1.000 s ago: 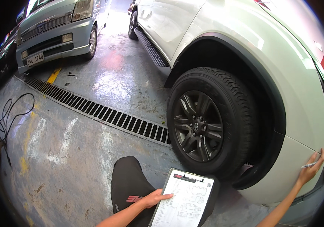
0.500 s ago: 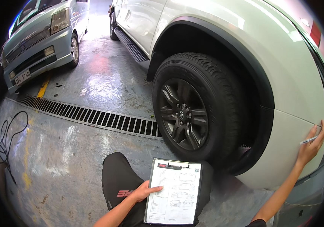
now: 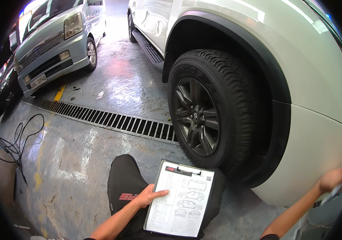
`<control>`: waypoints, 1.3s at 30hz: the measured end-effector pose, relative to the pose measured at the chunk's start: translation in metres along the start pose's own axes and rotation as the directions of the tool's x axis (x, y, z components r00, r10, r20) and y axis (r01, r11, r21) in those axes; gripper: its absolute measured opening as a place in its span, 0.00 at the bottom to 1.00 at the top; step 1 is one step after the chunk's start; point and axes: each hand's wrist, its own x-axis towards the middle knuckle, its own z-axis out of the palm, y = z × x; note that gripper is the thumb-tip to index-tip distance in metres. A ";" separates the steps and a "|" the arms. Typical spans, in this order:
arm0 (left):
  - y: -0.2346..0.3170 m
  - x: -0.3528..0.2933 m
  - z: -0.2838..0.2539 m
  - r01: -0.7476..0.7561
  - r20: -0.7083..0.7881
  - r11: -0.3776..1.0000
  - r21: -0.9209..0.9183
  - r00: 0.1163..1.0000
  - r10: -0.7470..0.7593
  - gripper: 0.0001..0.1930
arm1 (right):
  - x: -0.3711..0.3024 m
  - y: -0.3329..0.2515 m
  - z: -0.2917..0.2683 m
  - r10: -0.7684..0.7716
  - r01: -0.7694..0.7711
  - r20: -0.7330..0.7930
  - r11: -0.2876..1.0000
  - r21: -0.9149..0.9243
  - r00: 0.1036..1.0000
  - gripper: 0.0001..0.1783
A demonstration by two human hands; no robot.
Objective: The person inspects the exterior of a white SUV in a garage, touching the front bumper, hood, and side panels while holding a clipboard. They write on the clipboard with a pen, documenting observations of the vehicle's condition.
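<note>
My left hand [image 3: 150, 195] grips the left edge of a clipboard [image 3: 183, 166], its thumb lying on top. The clipboard rests against my dark-trousered legs. Clipped to it is a printed sheet [image 3: 167, 208] with line drawings of cars and columns of small text. My right hand [image 3: 339, 178] is at the far right, beside the front corner of a white vehicle [image 3: 319, 148]. A pale pen [image 3: 333, 194] is in that hand, blurred by motion. Whether the fingers touch the bodywork I cannot tell. Before me stands the vehicle's wheel [image 3: 198, 116], with a black tyre and dark spokes.
A drain grate [image 3: 111, 121] crosses the grey floor [image 3: 79, 160]. Black cable [image 3: 19, 148] lies looped at the left. A silver-blue van [image 3: 55, 48] is parked at the back left. The white vehicle's side step [image 3: 147, 46] juts out behind the wheel.
My right hand has slid down and further right along the white vehicle, with the pen. The clipboard has tilted slightly, and the whole view has turned a little.
</note>
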 end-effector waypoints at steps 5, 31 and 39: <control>0.034 -0.001 0.029 0.049 0.051 0.998 0.033 0.997 -0.051 0.24 | -0.068 -0.063 -0.027 0.047 -0.099 0.107 0.826 0.556 0.993 0.32; 0.029 0.065 -0.012 0.071 0.413 0.986 -0.153 0.911 -0.001 0.26 | -0.198 -0.313 0.039 -0.016 -0.590 0.943 0.776 0.221 0.333 0.15; 0.035 0.064 -0.017 0.119 0.434 0.974 -0.194 0.900 -0.023 0.27 | -0.220 -0.339 0.046 0.117 -0.579 0.966 0.814 0.041 0.232 0.19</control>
